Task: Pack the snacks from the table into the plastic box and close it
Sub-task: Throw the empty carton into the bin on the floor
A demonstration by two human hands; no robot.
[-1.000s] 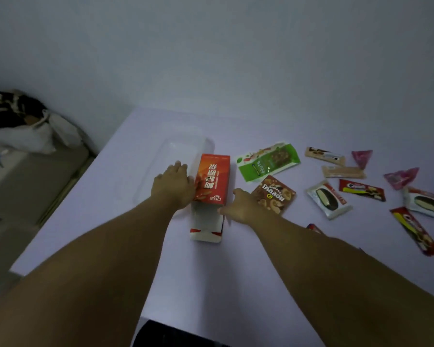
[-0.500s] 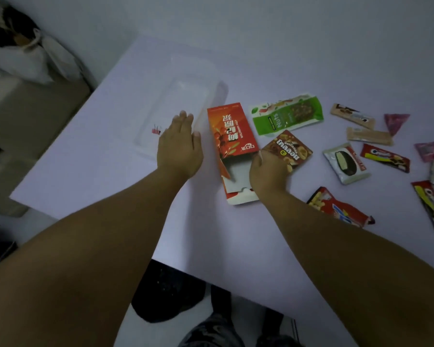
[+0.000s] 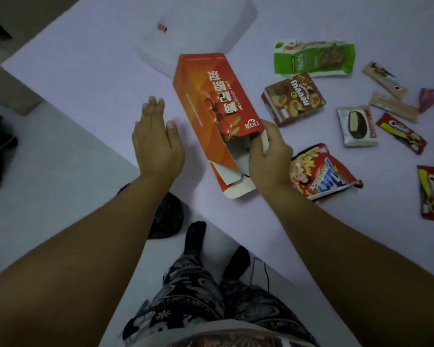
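An orange carton (image 3: pixel 212 106) with its near end flaps open is tilted up off the table. My right hand (image 3: pixel 268 156) grips it at the open near end, fingers curled over a white flap. My left hand (image 3: pixel 156 144) hovers flat and straight-fingered just left of the carton, not touching it. The clear plastic box (image 3: pixel 201 33) lies at the far side of the table, behind the carton. Snacks lie to the right: a green nuts pouch (image 3: pixel 313 58), a brown cookie pack (image 3: pixel 293 98) and a red snack bag (image 3: pixel 321 171).
Several more wrapped bars and candies are scattered at the right, among them a silver ice-cream pack (image 3: pixel 357 126) and a red bar (image 3: pixel 429 192). The table's near edge (image 3: pixel 125 159) runs diagonally. Below it are my legs (image 3: pixel 198 296) and a dark object (image 3: pixel 166 216) on the floor.
My right hand has taken hold of the carton's open end and raised it off the table. My left hand drew back from the plastic box toward the carton. The view tipped downward.
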